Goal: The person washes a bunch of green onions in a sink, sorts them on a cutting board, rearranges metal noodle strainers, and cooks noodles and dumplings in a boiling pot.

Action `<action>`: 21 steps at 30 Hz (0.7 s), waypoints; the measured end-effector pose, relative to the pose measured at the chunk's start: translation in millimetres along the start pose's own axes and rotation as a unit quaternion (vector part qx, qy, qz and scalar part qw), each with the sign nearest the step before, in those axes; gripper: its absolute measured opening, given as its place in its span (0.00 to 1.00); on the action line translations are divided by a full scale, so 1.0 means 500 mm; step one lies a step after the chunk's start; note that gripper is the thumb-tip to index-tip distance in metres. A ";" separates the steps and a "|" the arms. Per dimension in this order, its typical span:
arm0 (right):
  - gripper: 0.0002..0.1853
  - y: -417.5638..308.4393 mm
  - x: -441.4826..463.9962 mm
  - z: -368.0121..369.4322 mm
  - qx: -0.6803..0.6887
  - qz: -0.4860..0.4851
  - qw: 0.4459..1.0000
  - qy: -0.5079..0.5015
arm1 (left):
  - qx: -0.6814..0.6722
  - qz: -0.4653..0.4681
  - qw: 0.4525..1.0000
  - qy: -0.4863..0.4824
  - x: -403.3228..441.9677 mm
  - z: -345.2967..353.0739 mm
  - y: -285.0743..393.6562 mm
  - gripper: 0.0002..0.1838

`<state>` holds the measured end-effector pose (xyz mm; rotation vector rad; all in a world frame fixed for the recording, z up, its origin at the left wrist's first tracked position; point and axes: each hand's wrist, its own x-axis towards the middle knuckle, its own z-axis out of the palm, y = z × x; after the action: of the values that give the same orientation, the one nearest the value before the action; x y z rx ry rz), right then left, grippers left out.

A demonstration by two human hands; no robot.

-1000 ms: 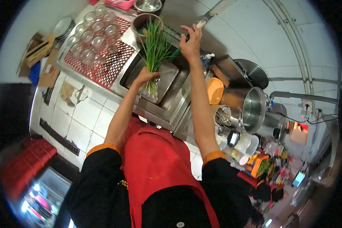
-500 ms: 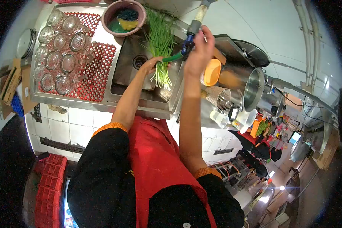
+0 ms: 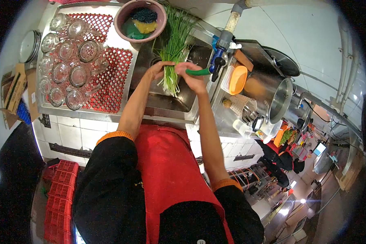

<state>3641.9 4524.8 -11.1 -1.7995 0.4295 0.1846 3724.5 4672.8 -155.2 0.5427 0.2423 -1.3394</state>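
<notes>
A bunch of scallions (image 3: pixel 173 36) lies over the metal sink (image 3: pixel 150 99), green leaves toward the wall and pale root ends toward me. My left hand (image 3: pixel 160 70) is closed around the bunch near its pale end. From the right, my right hand (image 3: pixel 192 77) meets the same stalks, its fingers curled against them and slightly blurred. The end of a green hose (image 3: pixel 200 72) reaches that hand from the blue-handled tap (image 3: pixel 217 57). Whether water is flowing I cannot tell.
Several glass mugs (image 3: pixel 78 76) stand upside down on a red perforated mat (image 3: pixel 120 67) at the left. A basin (image 3: pixel 162 18) with scrubbing pads sits behind the sink. On the right are an orange-lidded container (image 3: pixel 238 80), a utensil basket (image 3: pixel 242 105) and a large pot (image 3: pixel 278 99).
My right hand has come down from beside the tap to the scallions. My left hand keeps its hold on the bunch. The whole view has shifted slightly.
</notes>
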 end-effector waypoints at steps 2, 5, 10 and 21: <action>0.10 0.010 0.011 -0.018 -0.136 -0.057 0.983 -0.105 | 0.019 -0.012 0.999 0.041 -0.040 0.055 0.034 0.17; 0.12 0.071 0.023 -0.028 0.093 -0.043 0.991 0.085 | 0.049 -0.024 0.990 0.126 -0.061 0.086 0.059 0.17; 0.22 0.082 0.029 0.004 -0.028 0.074 0.996 0.027 | -0.155 0.041 0.986 -0.052 0.004 0.014 0.009 0.23; 0.32 0.030 0.057 0.004 -0.051 -0.012 0.997 -0.064 | -0.002 0.104 0.975 -0.196 -0.014 0.119 0.085 0.33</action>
<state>3662.4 4518.3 -34.8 -1.8791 0.3125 0.3078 3755.8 4654.2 -91.1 0.2811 -0.1321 -1.2122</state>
